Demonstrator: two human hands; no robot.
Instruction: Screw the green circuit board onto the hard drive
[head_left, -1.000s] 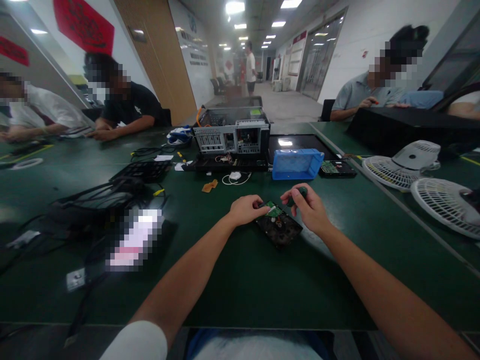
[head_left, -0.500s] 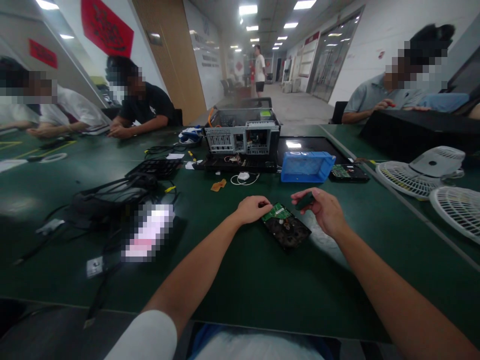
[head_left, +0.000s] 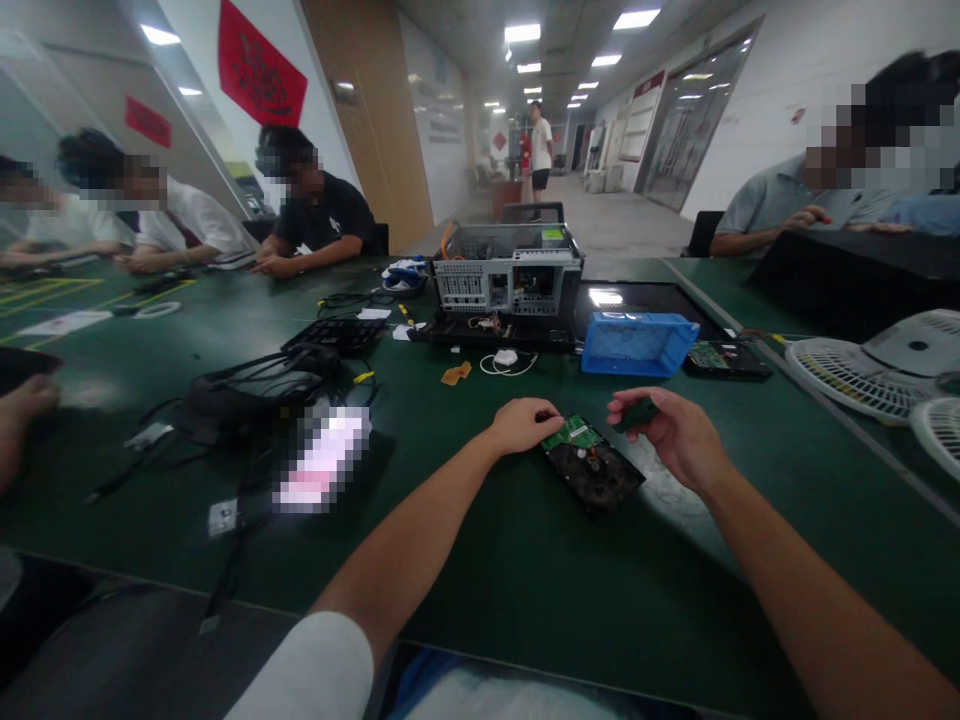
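Note:
A hard drive [head_left: 600, 478] lies on the green table, its underside up, with a green circuit board [head_left: 576, 432] at the far end and a dark metal body toward me. My left hand [head_left: 525, 424] holds its far left corner, fingers curled over the edge. Just right of the drive, my right hand [head_left: 679, 432] is raised a little above the table, thumb and fingers curved around a small dark shape that I cannot make out. It stays apart from the drive.
Beyond my hands are a blue plastic bin [head_left: 637, 343], an open computer case [head_left: 506, 275] and another drive with a circuit board [head_left: 724, 358]. Black cables [head_left: 247, 390] and a lit phone [head_left: 326, 460] lie left. White fan parts [head_left: 862, 370] stand right. A co-worker's hand [head_left: 26, 410] shows far left.
The view has turned left, so everything sits further right in the picture. My right hand's fingers have shifted slightly beside the drive. Another person's hand has come in at the far left.

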